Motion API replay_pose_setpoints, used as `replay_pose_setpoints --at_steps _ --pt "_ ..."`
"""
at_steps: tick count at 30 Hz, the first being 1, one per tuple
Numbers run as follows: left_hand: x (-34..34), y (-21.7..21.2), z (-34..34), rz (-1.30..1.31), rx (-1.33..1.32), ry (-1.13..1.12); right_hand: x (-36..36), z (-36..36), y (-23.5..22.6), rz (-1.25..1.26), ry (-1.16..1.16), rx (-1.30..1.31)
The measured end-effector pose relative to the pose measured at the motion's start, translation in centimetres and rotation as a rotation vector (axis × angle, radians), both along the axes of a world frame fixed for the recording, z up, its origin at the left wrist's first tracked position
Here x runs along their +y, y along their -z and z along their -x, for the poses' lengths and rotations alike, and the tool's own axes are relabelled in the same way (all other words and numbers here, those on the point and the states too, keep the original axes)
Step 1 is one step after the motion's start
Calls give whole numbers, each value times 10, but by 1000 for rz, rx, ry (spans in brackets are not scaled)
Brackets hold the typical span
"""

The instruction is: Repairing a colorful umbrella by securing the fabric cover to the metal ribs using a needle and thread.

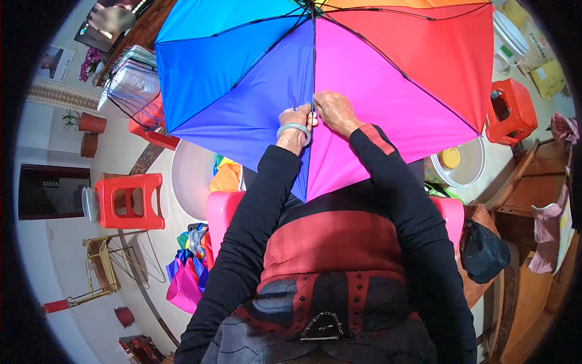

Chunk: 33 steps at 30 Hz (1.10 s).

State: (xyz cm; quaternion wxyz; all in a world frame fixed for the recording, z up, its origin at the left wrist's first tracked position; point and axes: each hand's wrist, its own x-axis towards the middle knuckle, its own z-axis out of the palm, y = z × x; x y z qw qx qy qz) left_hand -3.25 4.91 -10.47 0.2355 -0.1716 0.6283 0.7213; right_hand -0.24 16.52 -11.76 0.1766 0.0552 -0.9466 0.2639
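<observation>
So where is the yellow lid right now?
In the head view, the yellow lid lies inside the white basin on the person's right, just below the pink umbrella panel, beside the red stool.

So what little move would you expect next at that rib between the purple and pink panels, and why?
Probably a small pull or stitch where the cloth meets the rib. Both the left hand and the right hand pinch the open rainbow umbrella at the seam between its purple and pink panels. What the fingers hold there is too small to tell.

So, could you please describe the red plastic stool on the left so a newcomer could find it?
Start at the open rainbow-panelled umbrella filling the top. Go lower left, past the white round basin. The red plastic stool stands there on the pale floor, alone with a clear lid against its side.
</observation>
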Motion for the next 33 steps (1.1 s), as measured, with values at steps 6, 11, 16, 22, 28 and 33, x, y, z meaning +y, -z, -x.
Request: replay_pose_setpoints --at_steps 6,11,16,22,28,33 --pt "-2 14 4 4 46 -141 -7 -12 -16 22 116 -161" --pt "-2 8 -4 -4 28 -175 0 -19 -18 52 173 -227" --pt "-3 -4 -12 3 40 -211 1 -24 -24 88 178 -258" --pt "-10 -2 -8 -19 43 -36 4 -22 -20 99 162 -258" --pt "-16 7 2 -64 33 83 4 -22 -21 112 149 -256" --pt "-18 8 2 -68 57 144 5 -19 -16 139 148 -290"
